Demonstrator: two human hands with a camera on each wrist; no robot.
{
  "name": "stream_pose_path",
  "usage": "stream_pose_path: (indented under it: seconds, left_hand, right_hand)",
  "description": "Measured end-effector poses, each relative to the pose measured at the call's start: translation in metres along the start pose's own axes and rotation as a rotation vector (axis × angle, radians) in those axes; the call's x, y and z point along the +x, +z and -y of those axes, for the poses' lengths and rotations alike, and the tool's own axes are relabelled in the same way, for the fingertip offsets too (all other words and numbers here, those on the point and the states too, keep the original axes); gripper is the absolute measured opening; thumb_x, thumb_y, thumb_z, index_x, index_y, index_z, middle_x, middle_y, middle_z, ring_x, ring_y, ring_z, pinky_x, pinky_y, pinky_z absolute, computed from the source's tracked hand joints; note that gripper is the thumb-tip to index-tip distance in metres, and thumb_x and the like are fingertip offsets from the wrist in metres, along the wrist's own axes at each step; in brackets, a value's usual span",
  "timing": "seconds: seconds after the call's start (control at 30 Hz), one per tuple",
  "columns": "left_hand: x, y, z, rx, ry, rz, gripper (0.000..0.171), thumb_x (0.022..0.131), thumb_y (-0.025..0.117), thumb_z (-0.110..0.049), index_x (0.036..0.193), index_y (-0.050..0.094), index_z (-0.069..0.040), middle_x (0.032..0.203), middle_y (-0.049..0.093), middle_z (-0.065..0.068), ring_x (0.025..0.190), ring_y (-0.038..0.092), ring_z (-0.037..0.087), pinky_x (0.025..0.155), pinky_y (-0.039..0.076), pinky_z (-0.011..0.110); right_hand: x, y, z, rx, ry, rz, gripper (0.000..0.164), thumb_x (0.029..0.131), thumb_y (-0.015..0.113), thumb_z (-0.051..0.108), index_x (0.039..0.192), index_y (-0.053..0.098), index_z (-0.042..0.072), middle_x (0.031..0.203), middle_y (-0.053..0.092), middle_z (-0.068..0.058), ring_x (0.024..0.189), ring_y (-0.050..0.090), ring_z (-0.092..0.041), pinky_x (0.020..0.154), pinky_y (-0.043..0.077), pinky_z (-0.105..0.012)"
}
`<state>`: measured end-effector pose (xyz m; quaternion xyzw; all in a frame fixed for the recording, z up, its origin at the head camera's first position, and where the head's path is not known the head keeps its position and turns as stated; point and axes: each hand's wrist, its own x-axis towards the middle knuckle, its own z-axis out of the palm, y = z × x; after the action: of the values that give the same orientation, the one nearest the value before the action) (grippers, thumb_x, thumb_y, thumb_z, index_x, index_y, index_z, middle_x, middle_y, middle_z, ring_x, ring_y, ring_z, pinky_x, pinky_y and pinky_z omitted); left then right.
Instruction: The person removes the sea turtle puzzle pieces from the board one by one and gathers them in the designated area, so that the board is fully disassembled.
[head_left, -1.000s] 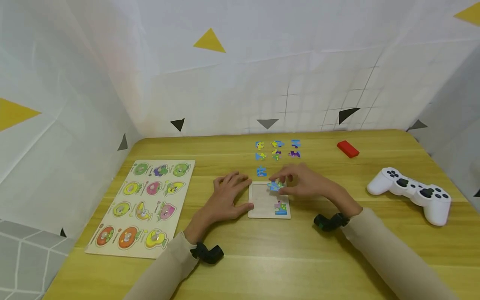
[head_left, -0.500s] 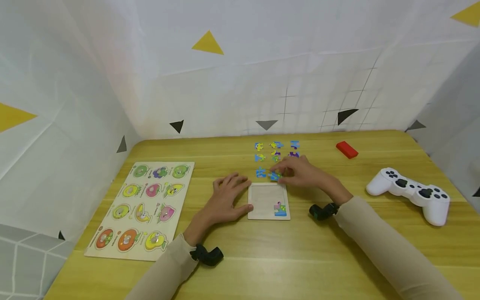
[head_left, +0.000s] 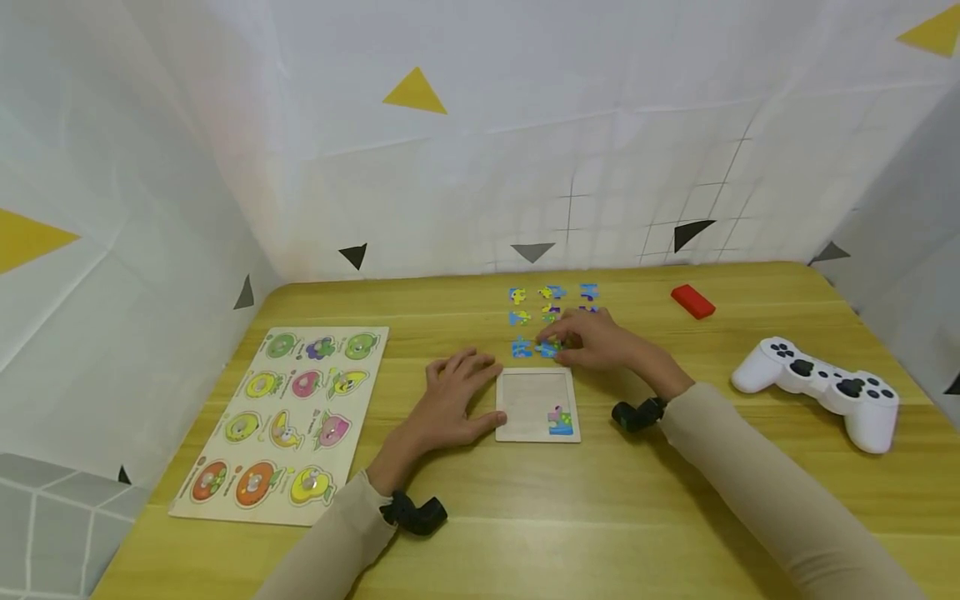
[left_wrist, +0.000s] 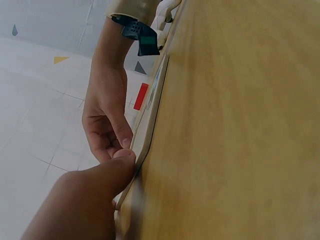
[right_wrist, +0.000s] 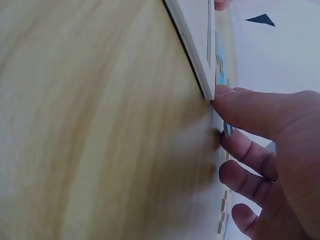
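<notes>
In the head view my right hand [head_left: 592, 337] pinches a blue jigsaw puzzle piece [head_left: 547, 349] just beyond a square wooden puzzle tray [head_left: 537, 438]. The piece's edge [right_wrist: 228, 130] shows by the fingertips in the right wrist view. Fingers of my left hand [head_left: 457, 402] are spread, its thumb and index fingertip at the tray's left edge. Two joined pieces [head_left: 559, 421] lie in the tray's lower right corner. Another blue piece [head_left: 521, 347] lies left of the pinched one. Behind are several more loose pieces [head_left: 517, 295] in rows, partly covered by my right hand.
A fruit peg puzzle board [head_left: 300, 425] lies at the left. To the right are a red block [head_left: 692, 302] and a white game controller [head_left: 817, 387]. White sheeting [head_left: 480, 167] with coloured triangles stands behind the wooden table [head_left: 480, 533].
My right hand has carried the pinched piece from over the tray's top right corner to the table just beyond the tray. The left hand has stayed at the tray's edge.
</notes>
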<state>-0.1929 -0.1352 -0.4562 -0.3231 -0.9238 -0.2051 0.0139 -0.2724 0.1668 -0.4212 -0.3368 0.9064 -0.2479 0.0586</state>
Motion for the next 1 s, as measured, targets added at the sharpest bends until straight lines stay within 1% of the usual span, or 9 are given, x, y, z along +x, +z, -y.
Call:
stream_pose_path:
  seconds: [0.27,0.47,0.7,0.8,1.0]
  left_hand:
    - [-0.0028,0.0026,0.0006,-0.005,0.011,-0.024,0.071,0.094,0.06,-0.056,0.152,0.049,-0.017,0.157,0.045,0.005,0.153,0.026,0.034,0.112,0.019,0.063]
    - [-0.0043,0.0029,0.001,-0.013,0.012,-0.019,0.07,0.095,0.061,-0.056,0.153,0.048,-0.018,0.157,0.044,0.005,0.154,0.026,0.034,0.112,0.018,0.063]
    - [-0.0038,0.0016,-0.0001,-0.01,0.019,-0.028,0.07,0.095,0.061,-0.055,0.152,0.049,-0.017,0.157,0.045,0.006,0.153,0.027,0.035,0.111,0.018,0.063]
    - [-0.0031,0.0012,-0.0001,-0.007,0.025,-0.035,0.07,0.094,0.061,-0.055,0.152,0.049,-0.016,0.156,0.045,0.006,0.153,0.027,0.035,0.111,0.019,0.063]
    - [-0.0014,0.0,-0.0006,-0.006,0.028,-0.027,0.071,0.095,0.06,-0.055,0.152,0.049,-0.016,0.157,0.045,0.006,0.153,0.027,0.035,0.111,0.019,0.063]
  right_hand:
    - [0.0006,0.0007,-0.0028,0.015,0.015,0.025,0.034,0.092,0.076,0.019,0.126,0.073,0.02,0.102,0.065,-0.002,0.09,0.056,-0.018,0.079,0.024,-0.042]
    - [0.0018,0.0025,-0.0043,0.032,0.041,0.039,0.033,0.093,0.075,0.018,0.125,0.073,0.02,0.103,0.064,-0.003,0.09,0.055,-0.018,0.078,0.023,-0.042]
    - [0.0016,0.0025,-0.0031,0.046,0.067,0.018,0.032,0.093,0.074,0.017,0.125,0.074,0.02,0.103,0.063,-0.003,0.092,0.054,-0.02,0.078,0.022,-0.042]
    - [0.0005,0.0026,-0.0033,0.054,0.067,0.007,0.033,0.093,0.073,0.018,0.126,0.073,0.02,0.105,0.064,-0.004,0.095,0.054,-0.02,0.079,0.022,-0.043]
    - [-0.0045,0.0017,-0.0044,0.065,0.052,-0.018,0.037,0.093,0.074,0.02,0.13,0.071,0.019,0.106,0.063,-0.005,0.092,0.051,-0.02,0.078,0.021,-0.042]
